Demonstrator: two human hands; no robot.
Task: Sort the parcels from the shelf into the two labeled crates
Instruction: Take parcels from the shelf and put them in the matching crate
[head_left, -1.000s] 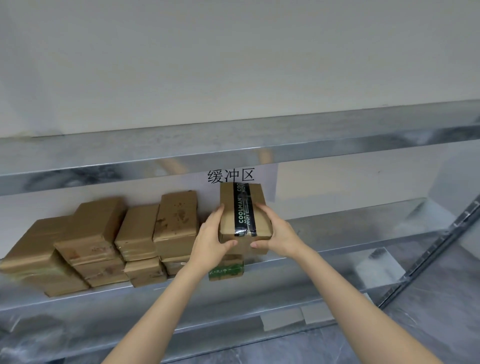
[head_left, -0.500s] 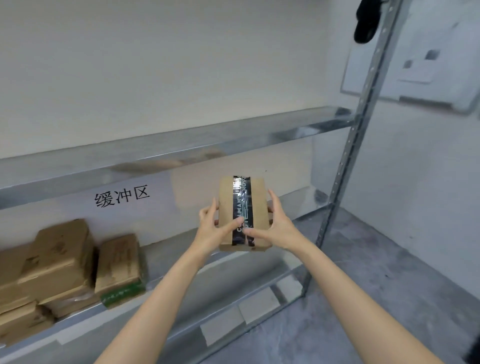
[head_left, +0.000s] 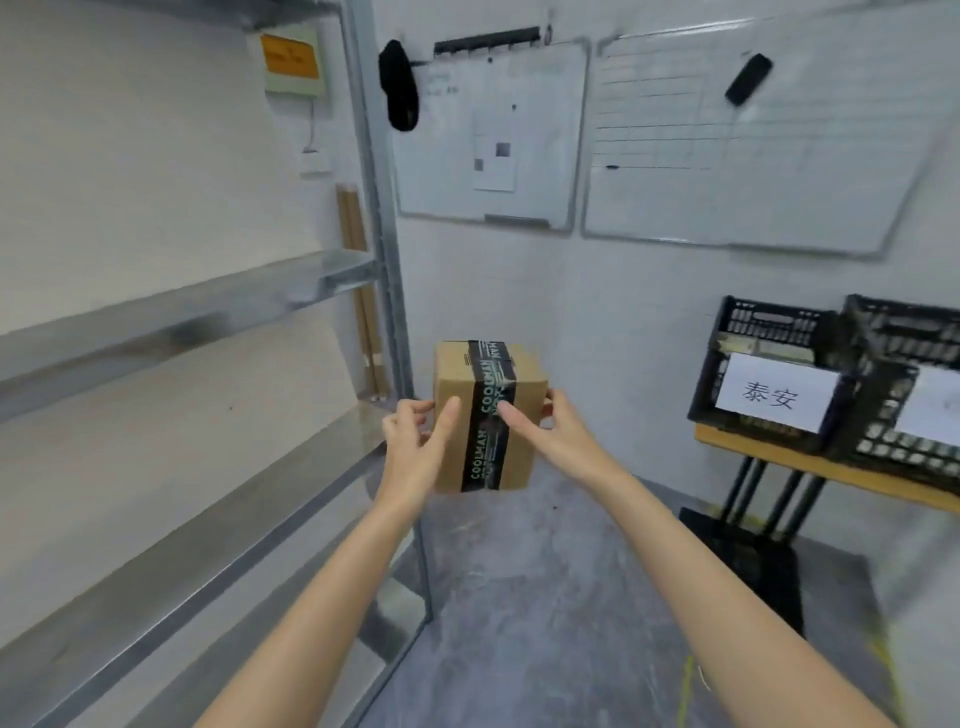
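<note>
A brown cardboard parcel with a black printed tape band is held up in mid-air in front of me. My left hand grips its left side, thumb on the front face. My right hand grips its right side, thumb across the tape. At the right, two black plastic crates stand on a small wooden table. The nearer crate carries a white label with black characters. The second crate sits beside it, its label cut off by the frame edge.
A metal shelf rack fills the left side, with its upright post just left of the parcel. Two whiteboards hang on the wall ahead. The grey concrete floor stretches between the rack and the table's black legs.
My view has swung right, away from the stacked parcels on the shelf. Both hands carried the parcel off the shelf and toward the crates, which have come into sight.
</note>
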